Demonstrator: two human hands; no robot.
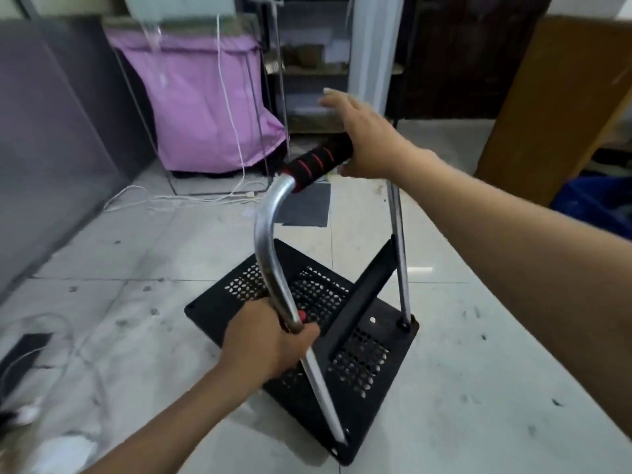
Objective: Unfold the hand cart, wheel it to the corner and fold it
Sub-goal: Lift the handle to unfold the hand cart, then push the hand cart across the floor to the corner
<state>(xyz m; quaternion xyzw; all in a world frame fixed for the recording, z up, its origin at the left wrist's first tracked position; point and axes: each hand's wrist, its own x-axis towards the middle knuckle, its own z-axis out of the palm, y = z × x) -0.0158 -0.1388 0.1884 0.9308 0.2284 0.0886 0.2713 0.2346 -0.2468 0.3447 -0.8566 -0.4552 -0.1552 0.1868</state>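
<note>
- Your left hand is closed tight round the left leg of the bent chrome tube handle, right beside a small red catch. If that catch lets the handle drop, the tube could swing down and pinch your fingers against the deck.
- The hand cart's black perforated platform sits on the pale tiled floor, just in front of you, and looks tilted. I judge that one corner may be off the tiles; push now and it may skid or twist out of line.
- The black cross brace slants between the tube legs. Keep your fingers out of that gap while the frame moves.
- Your right hand lies on the far end of the black foam grip with red rings, fingers spread flat and thumb underneath, not wrapped round it. A loose hold like that could slip if the handle jerks.
- White cables trail over the floor ahead. A wheel could snag one.
- Beyond them stands the pink fabric bin on a thin metal frame, easy to knock if you steer wide.
</note>
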